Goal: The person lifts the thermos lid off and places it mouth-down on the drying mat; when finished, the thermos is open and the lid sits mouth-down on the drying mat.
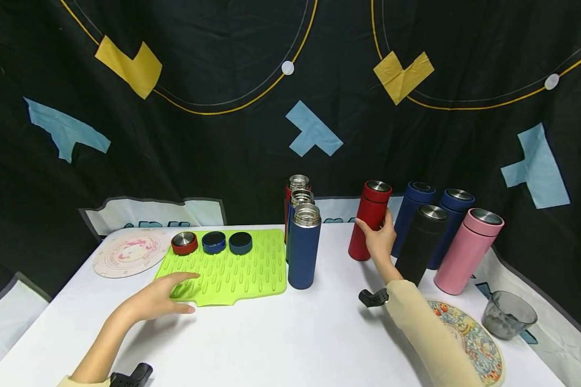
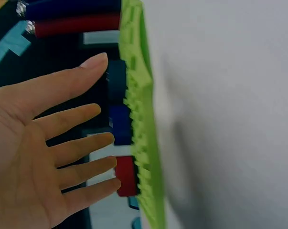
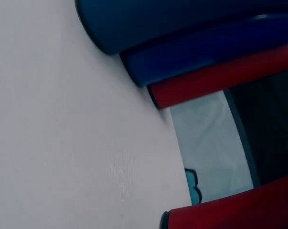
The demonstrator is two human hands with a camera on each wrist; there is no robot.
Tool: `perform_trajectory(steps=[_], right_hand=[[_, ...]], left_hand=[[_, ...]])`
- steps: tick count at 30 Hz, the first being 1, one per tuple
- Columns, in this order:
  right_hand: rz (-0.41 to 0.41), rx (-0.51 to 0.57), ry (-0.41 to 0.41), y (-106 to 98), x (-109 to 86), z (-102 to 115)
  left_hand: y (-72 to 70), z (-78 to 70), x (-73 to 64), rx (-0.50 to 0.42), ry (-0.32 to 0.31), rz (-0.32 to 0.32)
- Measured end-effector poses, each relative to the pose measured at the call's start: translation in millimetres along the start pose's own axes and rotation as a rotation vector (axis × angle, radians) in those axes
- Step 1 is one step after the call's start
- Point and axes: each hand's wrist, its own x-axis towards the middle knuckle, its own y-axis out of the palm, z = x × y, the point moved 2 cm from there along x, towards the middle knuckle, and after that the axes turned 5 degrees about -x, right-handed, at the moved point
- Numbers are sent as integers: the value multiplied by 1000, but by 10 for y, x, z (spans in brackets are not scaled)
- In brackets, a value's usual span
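Right hand (image 1: 381,239): fingers and thumb wrapped around the cylindrical red vacuum flask (image 1: 372,211) (metallic disc atop its lid (image 1: 378,186)). Flask: near the white tabletop (image 1: 271,338) rear edge, long axis upright, lid uppermost. Left hand (image 1: 157,299): fingers spread, holding nothing, near the ridged green mat (image 1: 222,274).

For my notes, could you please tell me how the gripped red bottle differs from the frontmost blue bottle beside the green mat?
The red bottle is capped; the blue bottle has a bare metal neck. The right hand grips the red bottle, while no hand touches the blue bottle. Both are cylindrical.
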Motion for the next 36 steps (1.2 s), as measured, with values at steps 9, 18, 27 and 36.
perform_trajectory(steps=[9,18,27,36], right_hand=[[30,7,-41,-24,-233,256],[108,27,-114,-146,-518,732],[209,23,-144,-280,-725,1236],[294,26,-279,-277,-757,1230]], left_hand=[[-62,-324,44,18,116,-122],[-107,-666,141,-16,182,-198],[-159,-1137,230,-70,280,-259],[-127,-1504,362,-164,346,-321]])
